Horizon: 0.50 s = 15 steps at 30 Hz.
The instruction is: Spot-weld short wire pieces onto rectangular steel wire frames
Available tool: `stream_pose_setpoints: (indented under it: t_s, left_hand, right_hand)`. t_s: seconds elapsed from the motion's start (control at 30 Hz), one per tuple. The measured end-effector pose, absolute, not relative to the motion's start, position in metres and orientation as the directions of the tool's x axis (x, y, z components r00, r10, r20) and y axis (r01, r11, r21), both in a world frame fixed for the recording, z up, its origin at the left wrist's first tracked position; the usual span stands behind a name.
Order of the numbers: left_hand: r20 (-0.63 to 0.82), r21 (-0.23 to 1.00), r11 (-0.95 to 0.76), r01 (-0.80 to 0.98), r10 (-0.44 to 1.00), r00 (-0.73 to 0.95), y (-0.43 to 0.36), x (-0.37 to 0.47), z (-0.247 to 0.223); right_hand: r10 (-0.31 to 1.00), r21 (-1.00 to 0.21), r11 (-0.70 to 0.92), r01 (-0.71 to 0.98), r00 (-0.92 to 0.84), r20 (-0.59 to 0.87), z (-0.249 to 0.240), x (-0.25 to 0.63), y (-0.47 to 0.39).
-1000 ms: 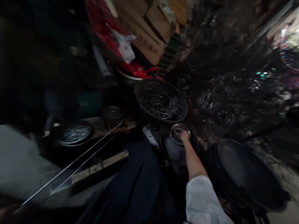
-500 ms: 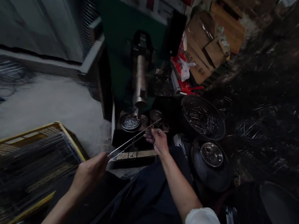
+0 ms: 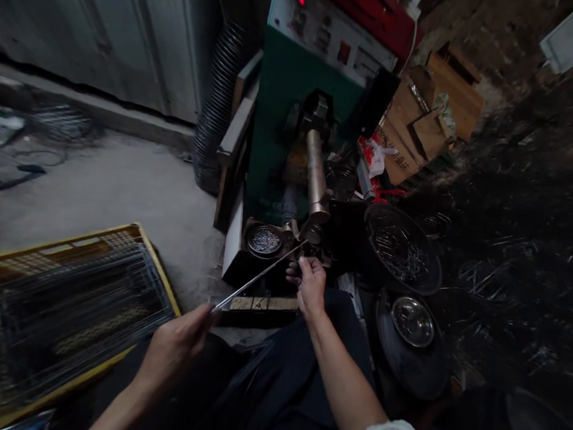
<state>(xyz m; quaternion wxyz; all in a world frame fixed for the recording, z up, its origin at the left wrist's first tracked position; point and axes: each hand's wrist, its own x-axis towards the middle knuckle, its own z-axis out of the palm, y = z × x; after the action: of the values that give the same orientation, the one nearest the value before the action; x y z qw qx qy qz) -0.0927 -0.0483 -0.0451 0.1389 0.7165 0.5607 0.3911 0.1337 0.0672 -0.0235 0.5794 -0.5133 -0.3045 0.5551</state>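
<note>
My left hand (image 3: 178,339) is closed on one end of a thin metal rod (image 3: 255,278), which slants up and right. The rod's far end is just below the tip of a copper-coloured arm (image 3: 316,174) on a green machine (image 3: 300,62). My right hand (image 3: 310,284) is beside that far end, its thumb and forefinger pinched together; what they hold is too small to make out. To the left of the tip, a round dish (image 3: 265,241) holds small shiny metal pieces.
A yellow crate (image 3: 137,232) of metal wire frames stands at left. At right are a dark bowl (image 3: 434,275) of metal pins and a shiny round dish (image 3: 412,322). A cardboard box (image 3: 398,134) lies behind them.
The view has shifted, so the machine appears farther right and its panel shows more. The rod now appears as a single line, its end nearer the machine's tip. Both hands keep their grip.
</note>
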Motion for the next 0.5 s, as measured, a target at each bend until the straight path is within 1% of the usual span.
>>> stream_pose_setpoints:
  t_s: [0.07,0.13,0.27,0.5]
  left_hand:
    - [0.421,0.65,-0.345,0.677,0.905,0.057,-0.05,-0.095,-0.045]
    - [0.443,0.647,-0.368,0.668,0.894,0.065,-0.05,-0.097,-0.043]
    - [0.481,0.616,-0.403,0.677,0.873,0.083,-0.049,-0.096,-0.035]
    - [0.463,0.63,-0.384,0.675,0.884,0.071,-0.045,-0.095,-0.027]
  right_hand:
    - [0.95,-0.922,-0.164,-0.351,0.195,-0.243,-0.029,0.133,0.065]
    - [0.955,-0.902,-0.177,-0.394,0.152,-0.254,-0.03,0.129,0.065]
    - [0.972,-0.876,-0.123,-0.466,0.123,-0.202,-0.024,0.117,0.07]
    - [0.978,-0.859,-0.082,-0.505,0.125,-0.166,-0.012,0.116,0.074]
